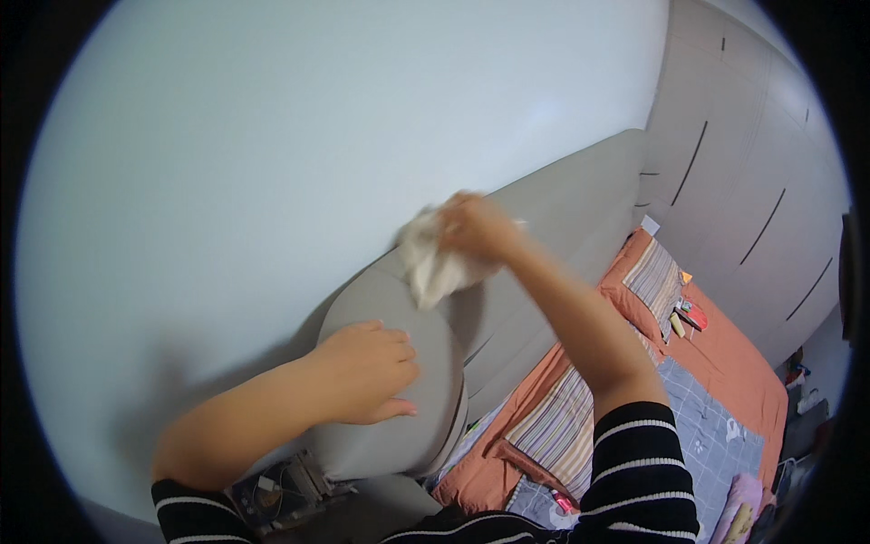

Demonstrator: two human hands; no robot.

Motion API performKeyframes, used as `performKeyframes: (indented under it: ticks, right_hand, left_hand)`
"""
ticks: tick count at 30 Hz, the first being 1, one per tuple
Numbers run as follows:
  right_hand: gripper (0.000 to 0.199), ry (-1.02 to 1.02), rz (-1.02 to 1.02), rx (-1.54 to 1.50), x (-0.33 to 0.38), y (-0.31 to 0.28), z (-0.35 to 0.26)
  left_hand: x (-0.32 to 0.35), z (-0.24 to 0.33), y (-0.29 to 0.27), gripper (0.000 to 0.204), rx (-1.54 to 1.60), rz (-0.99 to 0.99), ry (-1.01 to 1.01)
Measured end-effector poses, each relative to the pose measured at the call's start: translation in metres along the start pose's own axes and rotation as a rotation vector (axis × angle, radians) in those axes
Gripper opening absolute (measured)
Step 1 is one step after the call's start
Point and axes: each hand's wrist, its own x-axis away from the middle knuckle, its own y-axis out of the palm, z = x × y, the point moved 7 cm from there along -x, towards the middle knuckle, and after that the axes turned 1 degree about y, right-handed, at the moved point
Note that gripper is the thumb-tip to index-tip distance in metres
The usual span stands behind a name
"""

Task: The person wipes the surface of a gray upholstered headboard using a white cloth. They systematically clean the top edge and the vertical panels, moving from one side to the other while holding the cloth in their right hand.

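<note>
The right hand (476,227) is clamped on a crumpled white cloth (430,261), fingers bunched together around it; the cloth is pressed against the top edge of the grey padded headboard (562,227), where it meets the pale wall (317,136); the hand and cloth are blurred, so the single fingers cannot be told apart. The left hand (367,372) lies flat on the rounded near end of the headboard, fingers together and stretched out, holding nothing; it is below and to the left of the cloth, a little apart from it. Both forearms are bare, with black sleeves striped in white pushed up toward the elbows.

Below the headboard lies a bed (725,381) with an orange sheet; striped pillows (553,435) rest against the headboard's foot; a grey checked blanket (711,435) covers the middle of the bed; a few small things lie on the sheet near the far pillow, too small to tell. A grey wardrobe (752,163) with dark slanted handles stands beyond the bed.
</note>
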Motion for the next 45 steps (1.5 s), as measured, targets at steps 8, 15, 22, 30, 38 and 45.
performKeyframes:
  ticks: [8,15,22,30,38,45]
  right_hand:
    - [0.012,-0.159,0.16,-0.136,0.008,0.015,-0.074]
    - [0.022,-0.604,-0.151,-0.377,0.053,0.038,-0.246]
    - [0.035,-0.474,0.078,-0.002,0.069,0.027,-0.213]
    - [0.013,0.029,0.147,0.215,0.023,0.011,-0.082]
    - [0.017,-0.59,0.016,0.02,0.091,0.03,-0.268]
    - [0.031,-0.766,-0.033,-0.393,0.175,-0.01,-0.275]
  left_hand:
    - [0.107,-0.009,0.023,0.018,0.414,1.097,-0.272]
    - [0.14,-0.012,0.049,0.058,0.368,1.552,-0.318]
    - [0.146,0.007,0.04,0.074,0.381,1.479,-0.221]
    - [0.129,0.01,0.072,0.078,0.815,1.458,-0.423]
    - [0.145,0.01,0.076,0.095,0.916,1.597,-0.64]
    - [0.157,0.02,0.058,0.09,0.904,1.664,-0.527]
